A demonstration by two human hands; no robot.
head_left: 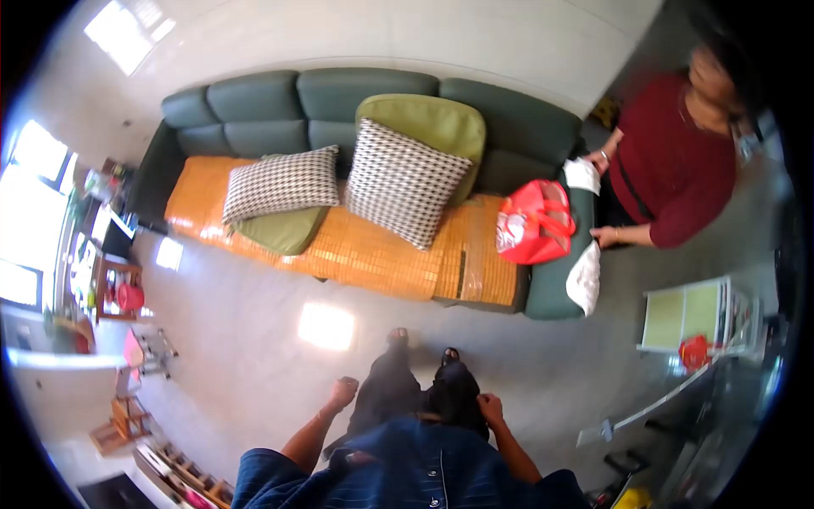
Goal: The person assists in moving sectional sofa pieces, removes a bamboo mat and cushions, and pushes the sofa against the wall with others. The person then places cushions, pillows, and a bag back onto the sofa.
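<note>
Sofa (pixel 254 95) with loose cushions, lying ahead of the wearer's fingers and well apart from them. The left hand (pixel 343 391) hangs beside the dark trousers (pixel 381 394), its fingers bent inward; the right hand (pixel 489 410) lies against or just beside the other trouser leg, its fingers partly turned from view. Neither shows anything in its hold, though how tightly the fingers close, and whether something small sits within, cannot be told. Straight ahead of the fingers, a slatted mat (pixel 365 257) covers the seat; on it one patterned pillow (pixel 284 185) lies over a green cushion (pixel 284 232), while a second pillow (pixel 398 182) leans against a larger green cushion (pixel 424 113). Ahead and to the right of the right-hand fingers, a red bag (pixel 530 225) rests beside the armrest (pixel 551 293) — and beyond it a person (pixel 678 161) in a dark red top has one hand (pixel 599 161) at a white cloth (pixel 582 176), the other (pixel 605 237) near a second cloth (pixel 583 282). The step in hand, by judgement, is standing before the sofa without contact — any touch on it calls for a closer stance or forward reach, with fingers spread.
</note>
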